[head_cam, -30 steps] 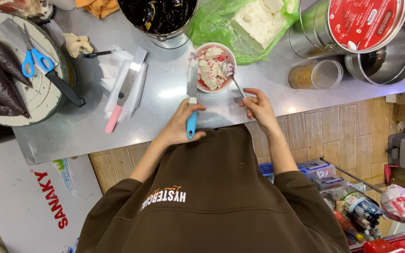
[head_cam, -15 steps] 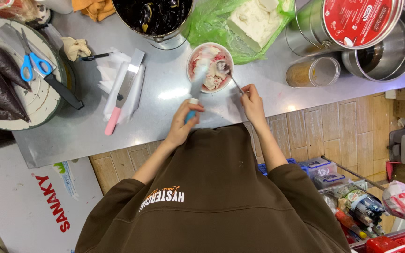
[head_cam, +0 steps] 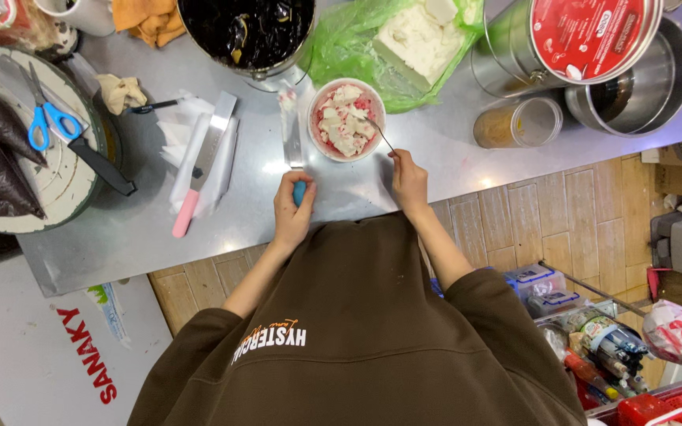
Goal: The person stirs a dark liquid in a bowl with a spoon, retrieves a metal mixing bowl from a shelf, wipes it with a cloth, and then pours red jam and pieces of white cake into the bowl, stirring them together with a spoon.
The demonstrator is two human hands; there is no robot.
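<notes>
Upper centre: left hand [head_cam: 292, 207] fingers grip a blue-handled metal spatula [head_cam: 294, 150]; right hand [head_cam: 409, 178] fingers pinch a thin metal spoon [head_cam: 380, 134] in the small white bowl of pink-and-white chunks [head_cam: 346, 119]

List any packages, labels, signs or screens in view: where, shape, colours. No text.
Large tin: top right on the steel counter, round, silver wall, red printed lid label with white marks.
Green plastic bag: behind the bowl, crumpled, holding a white block.
White panel: bottom left, below the counter, flat, red lettering and a small green-blue sticker.
Red-and-white printed bag: lower right, on the floor side.
Clear lidded tubs: right of the person, blue clips.
No screens.
</notes>
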